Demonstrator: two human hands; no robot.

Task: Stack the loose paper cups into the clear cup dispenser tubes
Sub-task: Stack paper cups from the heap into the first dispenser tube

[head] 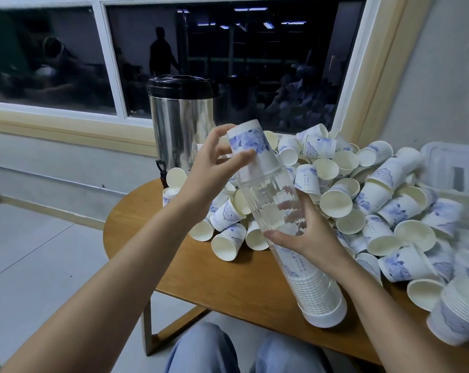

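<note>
A dark window [53, 63] is spanning the wall behind, and below it a round wooden table [201, 270] is taking up the middle of the view, with the person's knees showing under its near edge. A wide heap of loose paper cups [362, 200], white with blue print, is covering the table's right half, the cups lying on their sides and pointing every way. A steel urn [179, 122] with a black lid is standing at the table's far edge, just left of the heap. The clear dispenser tube [276, 205] is leaning over the table, its upper end tilting away to the left and its white end cap [327, 316] sitting low near the table's front edge; nested cups [316, 289] are filling its lower part. The right hand [306, 232] is wrapping its fingers round the middle of the tube and gripping it. The left hand [209, 170] is pinching a single cup [250, 146] between thumb and curled fingers; this cup is sitting base up, with its rim inside the tube's upper mouth.
</note>
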